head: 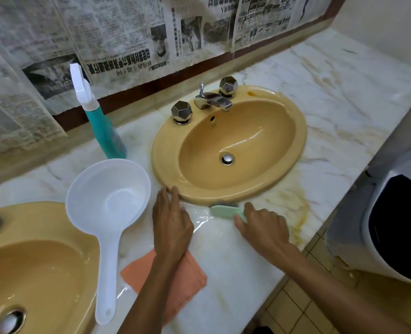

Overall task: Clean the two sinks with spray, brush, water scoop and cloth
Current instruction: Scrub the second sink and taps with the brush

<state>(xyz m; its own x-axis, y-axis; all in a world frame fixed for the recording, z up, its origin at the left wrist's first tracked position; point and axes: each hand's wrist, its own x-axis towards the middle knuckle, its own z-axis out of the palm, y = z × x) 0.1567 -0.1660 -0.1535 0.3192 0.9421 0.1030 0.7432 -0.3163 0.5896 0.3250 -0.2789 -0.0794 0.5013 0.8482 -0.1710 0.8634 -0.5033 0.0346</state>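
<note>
Two mustard-yellow sinks are set in a marble counter: the right sink (228, 150) in the middle and the left sink (31, 268) at the lower left. My right hand (263, 227) grips a pale green brush (223, 210) lying against the right sink's front rim. My left hand (172, 220) rests flat on the wet counter, fingertips at that rim. A white water scoop (108, 208) lies between the sinks. Behind it stands a teal spray bottle (105, 131). An orange cloth (166, 278) lies under my left forearm.
The right sink has a chrome faucet (212, 100) and two faceted knobs. Newspaper covers the mirror (79, 44) behind the counter. A grey and white bin (392, 225) with a dark opening hangs at the right. Tiled floor shows below the counter edge.
</note>
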